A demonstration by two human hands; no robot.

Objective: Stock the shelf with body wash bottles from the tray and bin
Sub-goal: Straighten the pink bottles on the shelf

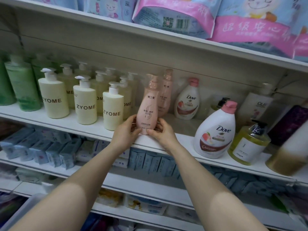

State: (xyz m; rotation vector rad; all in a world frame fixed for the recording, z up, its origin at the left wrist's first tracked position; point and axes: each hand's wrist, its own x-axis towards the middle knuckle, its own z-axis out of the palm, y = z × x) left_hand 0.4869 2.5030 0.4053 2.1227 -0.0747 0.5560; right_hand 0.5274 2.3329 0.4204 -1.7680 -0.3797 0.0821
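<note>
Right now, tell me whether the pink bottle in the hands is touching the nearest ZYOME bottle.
Apart. The head view shows bare white shelf back between the pink bottle and the nearest ZYOME bottle; left hand and right hand grip the pink bottle's base.

I see a white shelf (180, 144) carrying rows of bottles: green bottles (21, 85) at far left, then cream ZYOME pump bottles (85, 104), then two pink bottles, the near pink bottle (147, 105) upright at the front edge with another pink bottle (165, 95) just behind it. To the right stand a small Dove bottle (187, 100) at the back, a large Dove bottle (215, 132) near the front, a yellow pump bottle (248, 144) beside it, and a white Olay bottle (259, 102) farther back.
</note>
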